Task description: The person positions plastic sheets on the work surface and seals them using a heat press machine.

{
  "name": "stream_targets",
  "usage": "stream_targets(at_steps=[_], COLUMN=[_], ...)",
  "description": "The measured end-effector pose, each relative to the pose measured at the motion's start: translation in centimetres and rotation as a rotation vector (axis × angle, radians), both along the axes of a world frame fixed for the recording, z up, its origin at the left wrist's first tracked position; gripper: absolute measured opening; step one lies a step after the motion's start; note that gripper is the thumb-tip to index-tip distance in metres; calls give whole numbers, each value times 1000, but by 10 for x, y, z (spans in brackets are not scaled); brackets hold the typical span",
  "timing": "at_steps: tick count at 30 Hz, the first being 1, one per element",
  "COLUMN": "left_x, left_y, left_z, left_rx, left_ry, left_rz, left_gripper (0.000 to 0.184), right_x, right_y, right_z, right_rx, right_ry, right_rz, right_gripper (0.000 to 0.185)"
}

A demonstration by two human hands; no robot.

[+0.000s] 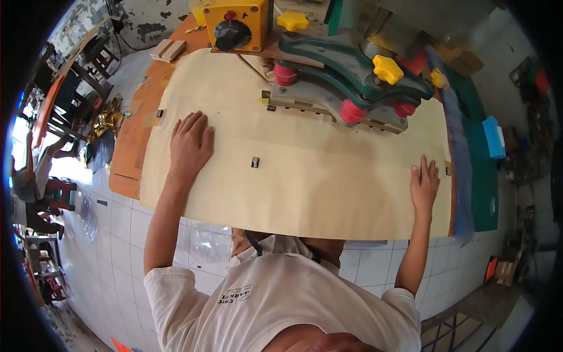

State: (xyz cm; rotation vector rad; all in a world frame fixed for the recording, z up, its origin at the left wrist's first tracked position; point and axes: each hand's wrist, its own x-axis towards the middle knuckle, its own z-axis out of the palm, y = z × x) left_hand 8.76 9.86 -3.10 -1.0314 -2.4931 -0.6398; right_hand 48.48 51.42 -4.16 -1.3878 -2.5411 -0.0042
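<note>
A large cream sheet (281, 199) covers most of the worktable in front of me. My left hand (192, 144) lies flat on its left part, fingers extended and pointing away from me. Near the right edge, my right hand (424, 183) rests on the same sheet with its fingers spread a little. Neither hand holds anything. Between them sits a small black rectangular piece (255, 162), and a similar dark piece (159, 113) is at the sheet's left edge. Beyond my hands, a dark green machine head (358, 64) with a metal bar overhangs the sheet.
A yellow control box (234, 26) with a black knob stands at the back, near yellow star knobs (387, 69) on the machine. Wooden blocks (168, 50) lie on the orange table edge (126, 170). At right are a green mat (484, 188) and a blue box (494, 138).
</note>
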Motion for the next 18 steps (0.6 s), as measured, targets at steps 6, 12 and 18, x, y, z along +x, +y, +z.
stream_targets(at_steps=[6, 12, 18], left_x=[1, 1, 1], left_y=[1, 3, 3], left_z=[2, 3, 4], left_rx=[10, -3, -11], left_ry=[-6, -8, -6], left_rz=[7, 10, 32], left_gripper=[32, 32, 32], right_x=[2, 4, 2], right_y=[4, 4, 5], right_z=[-3, 0, 2], right_rx=[3, -26, -10], right_ry=[-9, 31, 16], right_rz=[6, 25, 10], right_gripper=[58, 59, 59])
